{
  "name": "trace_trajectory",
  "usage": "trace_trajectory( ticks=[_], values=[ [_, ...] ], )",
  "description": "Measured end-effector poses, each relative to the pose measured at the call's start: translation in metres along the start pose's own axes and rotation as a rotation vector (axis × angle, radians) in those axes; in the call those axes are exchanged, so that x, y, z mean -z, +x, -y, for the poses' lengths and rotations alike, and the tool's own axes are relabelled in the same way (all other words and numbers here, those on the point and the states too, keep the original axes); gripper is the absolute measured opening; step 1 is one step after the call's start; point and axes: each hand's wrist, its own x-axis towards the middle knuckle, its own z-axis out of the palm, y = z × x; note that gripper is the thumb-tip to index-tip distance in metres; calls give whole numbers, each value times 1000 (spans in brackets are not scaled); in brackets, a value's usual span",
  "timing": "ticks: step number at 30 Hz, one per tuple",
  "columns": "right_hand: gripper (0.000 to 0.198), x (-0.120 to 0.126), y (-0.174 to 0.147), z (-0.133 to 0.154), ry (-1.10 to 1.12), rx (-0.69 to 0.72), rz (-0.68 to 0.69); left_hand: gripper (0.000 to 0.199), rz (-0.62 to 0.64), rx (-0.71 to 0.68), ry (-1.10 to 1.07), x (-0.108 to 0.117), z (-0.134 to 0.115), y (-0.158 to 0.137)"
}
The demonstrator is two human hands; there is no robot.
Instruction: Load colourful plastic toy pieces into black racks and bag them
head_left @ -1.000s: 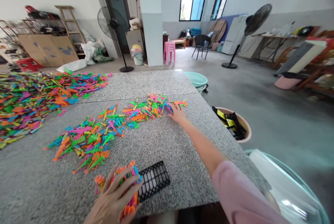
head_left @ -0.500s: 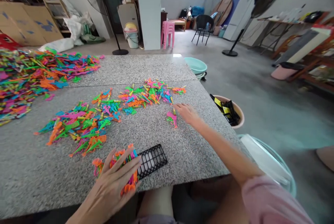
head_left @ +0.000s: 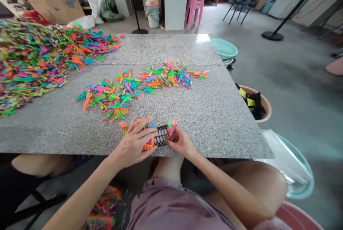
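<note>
The speckled stone table (head_left: 219, 115) extends beneath both hands, its near edge just below them. A large heap (head_left: 34, 58) of multicoloured plastic pieces lies on the table, well to the left of the hands and farther from the person. A smaller, loose band of pieces (head_left: 171, 76) lies beyond the hands, running from the far left of the left hand to beyond the right hand.

The left hand (head_left: 135, 143) rests palm down, fingers extended and slightly spread, over a packed group of pieces (head_left: 148, 147) at the left part of the black rack (head_left: 161, 136). The right hand (head_left: 182, 143) is nearly closed, thumb and fingertips pinching a pink-and-green piece (head_left: 171, 126) at the rack's right end. Whether that piece is seated in a cell cannot be told.

The rack lies on the table between the two hands; its middle cells are exposed. Part of its left portion is hidden under the left hand and the packed group.
</note>
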Motion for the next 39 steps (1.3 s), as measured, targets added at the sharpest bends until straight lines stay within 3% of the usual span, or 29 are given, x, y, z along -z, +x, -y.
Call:
trace_trajectory(
  ticks=[3, 6, 9, 15, 22, 32, 35, 37, 38, 39],
  values=[
    [6, -31, -1, 5, -187, 22, 5, 30, 11, -1, -4, 1, 0, 0],
    [3, -34, 6, 11, -503, 81, 18, 38, 19, 0, 12, -1, 0, -1],
    [12, -34, 8, 16, -663, 111, 44, 52, 17, 7, 22, -2, 0, -2],
    [33, -45, -4, 25, -696, 82, 122, 65, 66, 49, -3, 5, -7, 3],
    [29, -50, -9, 33, -686, 56, 105, 18, -17, 72, 16, -6, -7, 5],
    [33, -54, 2, 29, -616, 128, 104, 17, -104, -2, 79, -14, -2, 8],
    [38, -36, 6, 25, -530, 163, 222, 17, -129, 5, 71, -14, -2, 9],
    [40, -2, 23, 24, -478, 182, 289, 16, -117, -22, 95, -13, -2, 9],
    [40, 20, 37, 24, -477, 189, 259, 16, -111, -32, 108, -13, -2, 9],
    [35, 45, 56, 25, -551, 152, 96, 16, -114, -38, 117, -13, -2, 9]
  ],
)
